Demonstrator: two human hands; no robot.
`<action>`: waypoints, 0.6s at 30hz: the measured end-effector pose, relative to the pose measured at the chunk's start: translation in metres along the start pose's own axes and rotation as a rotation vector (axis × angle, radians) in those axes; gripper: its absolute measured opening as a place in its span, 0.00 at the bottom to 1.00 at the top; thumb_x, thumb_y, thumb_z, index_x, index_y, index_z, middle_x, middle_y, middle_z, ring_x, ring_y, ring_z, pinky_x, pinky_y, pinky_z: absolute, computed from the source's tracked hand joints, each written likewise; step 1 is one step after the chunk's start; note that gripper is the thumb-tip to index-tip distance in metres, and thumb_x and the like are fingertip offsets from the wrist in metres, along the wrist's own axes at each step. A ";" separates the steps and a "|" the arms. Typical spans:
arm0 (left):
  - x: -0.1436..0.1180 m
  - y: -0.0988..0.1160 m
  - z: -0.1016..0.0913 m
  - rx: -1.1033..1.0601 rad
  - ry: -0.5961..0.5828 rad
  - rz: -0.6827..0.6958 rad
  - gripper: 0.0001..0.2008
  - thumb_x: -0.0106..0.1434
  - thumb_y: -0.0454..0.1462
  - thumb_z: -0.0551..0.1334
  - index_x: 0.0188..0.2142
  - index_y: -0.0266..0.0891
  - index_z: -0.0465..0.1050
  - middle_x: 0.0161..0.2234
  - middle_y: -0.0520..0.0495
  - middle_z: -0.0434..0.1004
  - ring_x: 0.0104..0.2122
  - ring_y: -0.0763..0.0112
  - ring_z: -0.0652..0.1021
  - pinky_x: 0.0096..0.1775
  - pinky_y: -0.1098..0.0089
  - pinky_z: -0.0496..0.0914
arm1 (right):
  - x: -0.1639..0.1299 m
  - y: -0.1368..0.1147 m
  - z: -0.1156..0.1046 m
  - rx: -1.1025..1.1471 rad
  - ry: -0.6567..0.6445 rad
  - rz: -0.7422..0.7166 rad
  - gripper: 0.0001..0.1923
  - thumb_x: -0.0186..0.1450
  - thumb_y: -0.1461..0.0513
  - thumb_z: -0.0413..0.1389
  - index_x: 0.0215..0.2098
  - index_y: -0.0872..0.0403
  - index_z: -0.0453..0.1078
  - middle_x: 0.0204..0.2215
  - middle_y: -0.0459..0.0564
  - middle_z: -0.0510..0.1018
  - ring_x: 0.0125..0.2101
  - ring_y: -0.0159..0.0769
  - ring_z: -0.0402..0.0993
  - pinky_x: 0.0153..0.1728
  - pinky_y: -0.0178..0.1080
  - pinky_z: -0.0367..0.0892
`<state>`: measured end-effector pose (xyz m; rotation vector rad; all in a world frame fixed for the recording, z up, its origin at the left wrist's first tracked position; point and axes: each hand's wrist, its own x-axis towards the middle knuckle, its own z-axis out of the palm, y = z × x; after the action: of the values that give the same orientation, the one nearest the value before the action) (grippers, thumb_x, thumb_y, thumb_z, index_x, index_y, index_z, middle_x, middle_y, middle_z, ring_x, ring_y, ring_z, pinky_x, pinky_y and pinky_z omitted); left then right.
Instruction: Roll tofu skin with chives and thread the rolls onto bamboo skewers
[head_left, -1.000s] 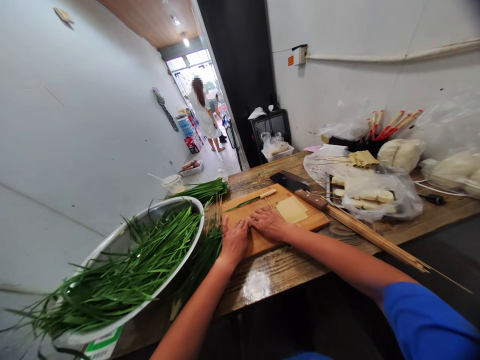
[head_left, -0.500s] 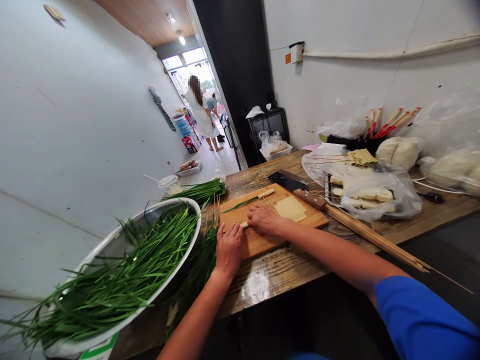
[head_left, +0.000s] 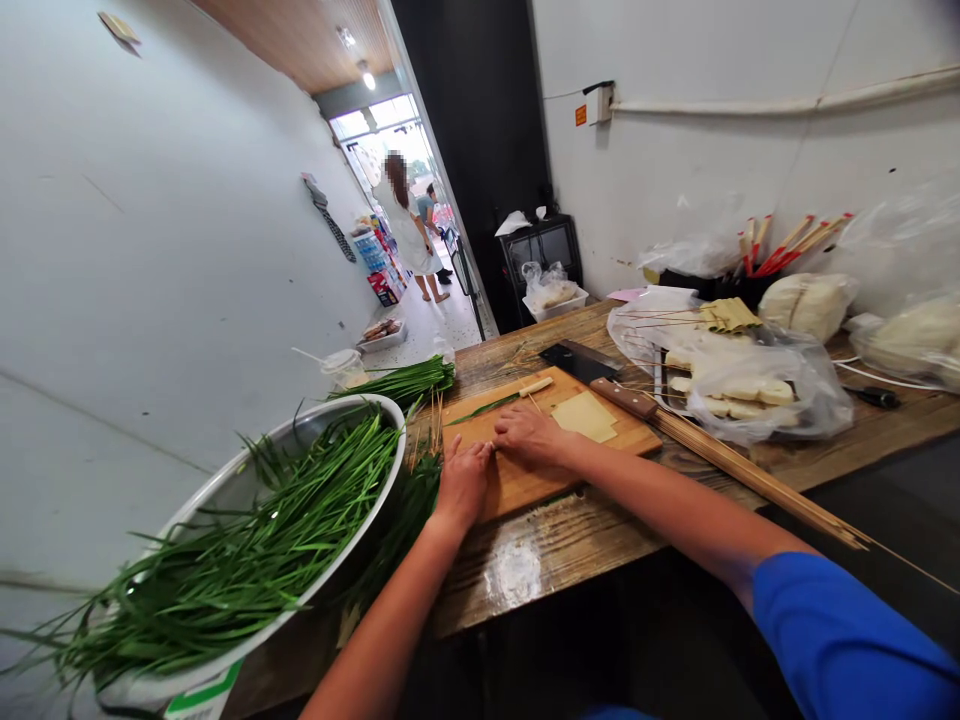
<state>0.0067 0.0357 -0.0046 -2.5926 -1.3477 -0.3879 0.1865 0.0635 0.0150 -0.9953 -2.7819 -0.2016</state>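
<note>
My left hand [head_left: 461, 482] and my right hand [head_left: 527, 436] meet over the wooden cutting board [head_left: 536, 485], fingers bent and pressed on a small pale tofu-skin roll [head_left: 492, 446]. Most of that roll is hidden under the fingers. Farther up the board lies another pale roll [head_left: 535, 387] with green chives sticking out of its left end. Flat square tofu sheets [head_left: 585, 416] are stacked right of my right hand. A cleaver [head_left: 624, 398] with a brown handle lies across the board's far right corner.
A large metal basin [head_left: 397, 470] heaped with long chives [head_left: 285, 540] stands at left; more chives [head_left: 412, 378] lie behind it. Bamboo skewers [head_left: 735, 470] stretch across the table's right side, beside a plastic-covered tray of pale pieces [head_left: 739, 398]. Two people stand in the doorway.
My hands have drawn closer together over the roll, which now shows less between them. The view has shifted slightly; the other things on the board stay put.
</note>
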 end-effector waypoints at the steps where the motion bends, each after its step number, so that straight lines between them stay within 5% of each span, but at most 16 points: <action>1: 0.002 -0.002 -0.001 -0.020 -0.012 -0.005 0.17 0.63 0.28 0.48 0.43 0.41 0.73 0.40 0.45 0.78 0.41 0.67 0.77 0.57 0.55 0.56 | 0.000 0.000 0.001 -0.004 0.000 -0.007 0.12 0.65 0.63 0.49 0.39 0.58 0.72 0.36 0.55 0.73 0.42 0.41 0.64 0.42 0.41 0.56; 6: 0.008 -0.013 0.001 -0.122 -0.013 -0.025 0.15 0.64 0.31 0.50 0.40 0.43 0.75 0.39 0.48 0.79 0.39 0.67 0.77 0.54 0.55 0.60 | 0.007 0.002 -0.002 0.017 -0.067 0.026 0.13 0.65 0.63 0.48 0.38 0.59 0.73 0.36 0.56 0.74 0.43 0.41 0.64 0.43 0.41 0.56; 12: 0.003 -0.022 0.011 -0.145 0.224 -0.048 0.11 0.64 0.37 0.54 0.37 0.41 0.76 0.36 0.47 0.79 0.38 0.67 0.77 0.46 0.63 0.68 | 0.014 0.005 -0.004 0.023 -0.116 0.020 0.13 0.65 0.64 0.47 0.37 0.60 0.74 0.37 0.58 0.74 0.44 0.42 0.64 0.44 0.42 0.57; 18: 0.004 -0.025 0.016 -0.161 0.154 0.058 0.13 0.66 0.36 0.52 0.37 0.41 0.77 0.34 0.48 0.79 0.34 0.69 0.76 0.40 0.68 0.69 | 0.014 0.004 -0.004 0.007 -0.124 0.027 0.12 0.64 0.65 0.48 0.37 0.59 0.73 0.37 0.57 0.74 0.44 0.43 0.64 0.43 0.42 0.58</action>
<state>-0.0089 0.0577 -0.0172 -2.6582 -1.2335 -0.6973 0.1784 0.0747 0.0219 -1.0785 -2.8758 -0.1310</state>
